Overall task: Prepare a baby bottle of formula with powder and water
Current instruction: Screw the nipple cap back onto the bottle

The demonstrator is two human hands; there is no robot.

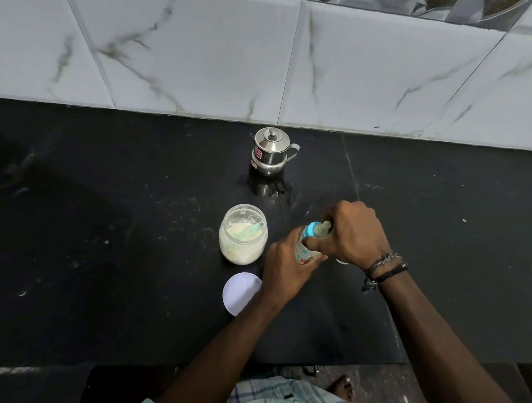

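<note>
Baby bottle point(305, 242) held above the counter point(133, 210), long axis tilted, teat end far-right. Left hand point(286, 267) wraps the body; right hand point(353, 234) grips the blue collar point(311, 230). Open powder jar point(243, 232) just left, steel pot point(270, 152) farther back.

Left hand point(286, 264) grip closed low, right hand point(353, 234) grip closed above, forearms converging

Black counter point(135, 242), grey-veined white tiles point(216, 47), blue-collared bottle point(308, 239), steel pot point(270, 152), white lid point(238, 293)
</note>
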